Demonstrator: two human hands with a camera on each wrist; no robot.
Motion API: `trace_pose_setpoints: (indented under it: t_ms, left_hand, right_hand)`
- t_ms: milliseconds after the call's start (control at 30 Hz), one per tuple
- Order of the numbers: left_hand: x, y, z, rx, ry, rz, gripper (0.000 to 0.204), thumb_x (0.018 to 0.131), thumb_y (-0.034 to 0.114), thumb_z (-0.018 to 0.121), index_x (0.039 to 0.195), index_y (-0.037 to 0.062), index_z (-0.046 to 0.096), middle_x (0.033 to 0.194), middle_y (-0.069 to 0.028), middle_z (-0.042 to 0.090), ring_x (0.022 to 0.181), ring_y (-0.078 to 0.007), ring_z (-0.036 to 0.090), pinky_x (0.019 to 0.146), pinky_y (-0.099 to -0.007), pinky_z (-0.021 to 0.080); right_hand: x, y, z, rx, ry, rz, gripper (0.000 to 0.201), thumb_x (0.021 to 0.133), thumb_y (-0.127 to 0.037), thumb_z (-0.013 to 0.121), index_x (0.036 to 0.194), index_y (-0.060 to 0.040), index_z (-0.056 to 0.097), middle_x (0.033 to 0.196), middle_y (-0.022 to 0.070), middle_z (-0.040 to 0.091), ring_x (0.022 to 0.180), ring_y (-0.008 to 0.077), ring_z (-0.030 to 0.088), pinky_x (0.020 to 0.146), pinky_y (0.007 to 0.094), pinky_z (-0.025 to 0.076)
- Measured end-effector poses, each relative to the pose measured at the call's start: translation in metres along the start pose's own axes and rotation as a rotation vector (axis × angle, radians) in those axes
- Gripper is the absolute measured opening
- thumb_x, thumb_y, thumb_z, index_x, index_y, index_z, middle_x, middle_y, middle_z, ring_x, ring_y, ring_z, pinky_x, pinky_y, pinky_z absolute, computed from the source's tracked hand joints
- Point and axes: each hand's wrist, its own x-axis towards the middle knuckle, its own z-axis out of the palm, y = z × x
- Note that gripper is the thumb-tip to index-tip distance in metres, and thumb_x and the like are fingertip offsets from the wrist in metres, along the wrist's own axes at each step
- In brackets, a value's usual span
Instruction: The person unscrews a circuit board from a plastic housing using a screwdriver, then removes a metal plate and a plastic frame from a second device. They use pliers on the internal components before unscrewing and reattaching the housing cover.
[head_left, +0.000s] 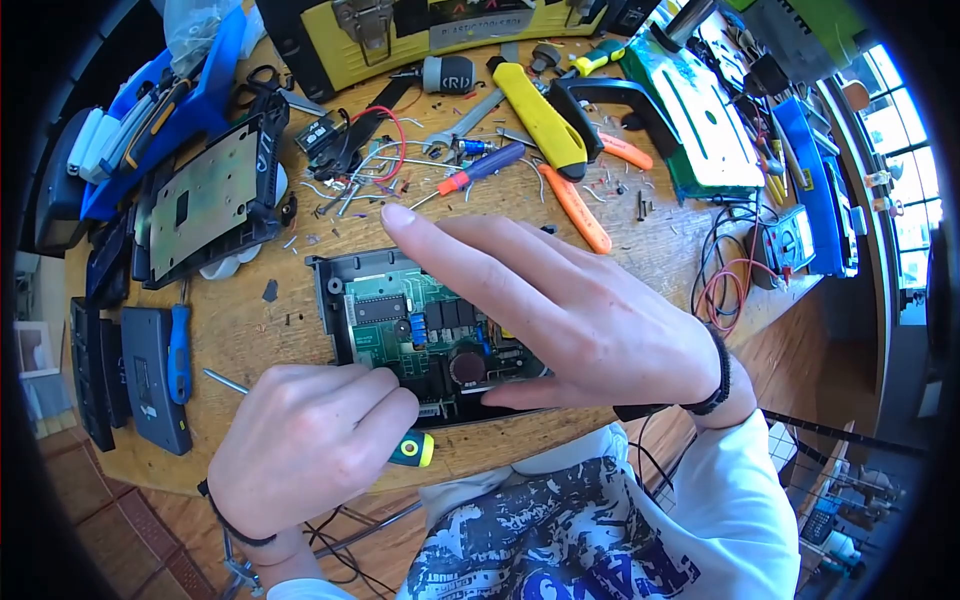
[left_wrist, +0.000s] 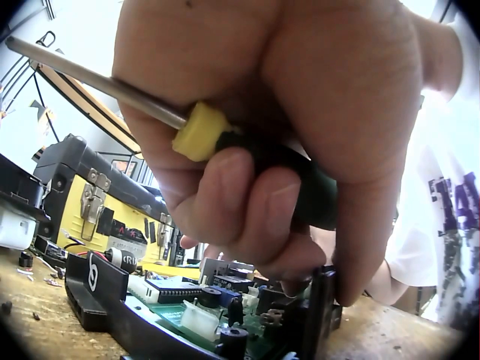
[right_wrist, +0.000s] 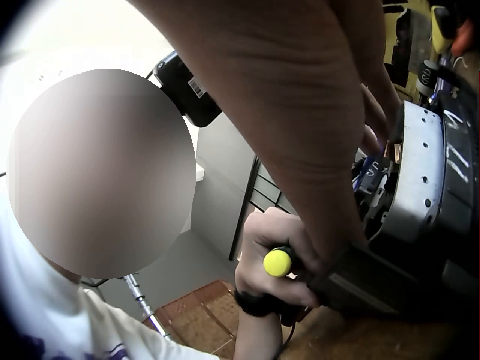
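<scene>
My left hand [head_left: 300,440] grips the screwdriver [head_left: 412,449]; right hand [head_left: 560,310], fingers straight, steadies the rigid, fragile circuit board [head_left: 400,320] by its casing [head_left: 325,275].

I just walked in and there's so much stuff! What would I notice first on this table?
First, the two hands in the middle: the right hand lies flat across an opened box with a green circuit board, and the left hand grips a screwdriver at the box's near edge. Behind them, loose tools lie scattered, with a big yellow toolbox at the table's far edge.
</scene>
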Motion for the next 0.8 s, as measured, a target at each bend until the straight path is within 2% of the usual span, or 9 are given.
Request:
trace_pose_setpoints:
  t_ms: [167,200,233,300,333,433,533,733,800]
  left_hand:
    - [0.002,-0.001,-0.002,-0.028,-0.034,-0.019,0.027,0.068,0.012,0.08,0.086,0.0044,0.061,0.079,-0.0069,0.06,0.072,-0.0253,0.069,0.057,-0.0395,0.055]
    - [0.002,-0.001,-0.003,-0.031,-0.056,-0.029,0.03,0.066,0.013,0.082,0.087,0.004,0.061,0.08,-0.0073,0.06,0.073,-0.0262,0.069,0.058,-0.04,0.056]
    - [0.002,-0.001,-0.003,-0.03,-0.061,-0.027,0.03,0.066,0.013,0.082,0.087,0.004,0.061,0.08,-0.0073,0.06,0.073,-0.0262,0.069,0.058,-0.04,0.056]
    - [0.002,-0.001,-0.005,-0.061,-0.068,-0.029,0.034,0.066,0.016,0.083,0.089,0.0035,0.062,0.083,-0.0088,0.062,0.074,-0.0278,0.069,0.06,-0.0407,0.056]
    - [0.002,-0.002,-0.005,-0.057,-0.075,-0.025,0.034,0.066,0.016,0.083,0.089,0.0035,0.062,0.083,-0.0088,0.062,0.074,-0.0278,0.069,0.06,-0.0407,0.056]
    - [0.002,-0.002,-0.003,-0.053,-0.091,-0.032,0.036,0.066,0.017,0.084,0.09,0.0031,0.062,0.086,-0.0099,0.064,0.075,-0.0295,0.069,0.061,-0.0416,0.057]
    - [0.003,-0.002,0.001,-0.075,-0.041,-0.062,0.029,0.068,0.016,0.088,0.085,0.0052,0.068,0.076,-0.0102,0.064,0.067,-0.0316,0.067,0.057,-0.0421,0.051]
    - [0.003,-0.003,-0.001,-0.079,-0.053,-0.06,0.029,0.067,0.016,0.089,0.085,0.0053,0.069,0.075,-0.0099,0.064,0.067,-0.0314,0.067,0.057,-0.0425,0.051]
    - [0.003,-0.002,-0.004,-0.081,-0.088,-0.028,0.034,0.065,0.013,0.082,0.089,0.0021,0.061,0.085,-0.011,0.063,0.074,-0.0313,0.068,0.061,-0.0427,0.056]
  right_hand:
    - [-0.007,0.011,-0.024,-0.112,0.02,-0.047,0.121,0.066,-0.025,0.097,0.171,-0.0064,0.038,0.145,0.0204,0.061,0.125,0.0429,0.063,0.103,0.0487,0.055]
    - [-0.011,0.012,-0.03,-0.146,0.021,0.004,0.105,0.066,-0.029,0.096,0.159,-0.0061,0.053,0.141,0.0164,0.062,0.122,0.0413,0.064,0.103,0.0474,0.055]
    - [-0.014,0.016,-0.033,-0.144,0.026,0.006,0.105,0.066,-0.029,0.096,0.159,-0.0061,0.053,0.141,0.0164,0.062,0.122,0.0413,0.064,0.103,0.0474,0.055]
    - [-0.02,0.025,-0.036,-0.219,-0.047,0.011,0.085,0.067,-0.03,0.096,0.143,-0.0063,0.064,0.133,0.0128,0.064,0.116,0.0389,0.066,0.101,0.0465,0.055]
    - [-0.02,0.025,-0.035,-0.209,-0.039,0.015,0.064,0.07,-0.029,0.095,0.124,-0.0069,0.07,0.125,0.0107,0.063,0.111,0.034,0.068,0.097,0.0443,0.057]
    - [-0.019,0.026,-0.036,-0.167,-0.072,0.008,0.046,0.074,-0.025,0.093,0.111,-0.0073,0.073,0.122,0.0091,0.064,0.107,0.0292,0.069,0.092,0.0418,0.058]
    - [-0.021,0.028,-0.033,-0.142,-0.054,-0.007,0.03,0.077,-0.021,0.09,0.097,-0.0064,0.073,0.118,0.0074,0.065,0.103,0.0264,0.069,0.089,0.0398,0.058]
    - [-0.02,0.035,-0.029,-0.08,-0.019,-0.058,0.025,0.077,-0.015,0.09,0.092,-0.0056,0.073,0.115,0.0079,0.066,0.102,0.0271,0.07,0.089,0.0401,0.058]
    - [-0.018,0.039,-0.027,-0.053,0.003,-0.077,0.022,0.079,-0.013,0.089,0.092,-0.0039,0.073,0.111,0.0084,0.065,0.101,0.0291,0.07,0.087,0.0419,0.057]
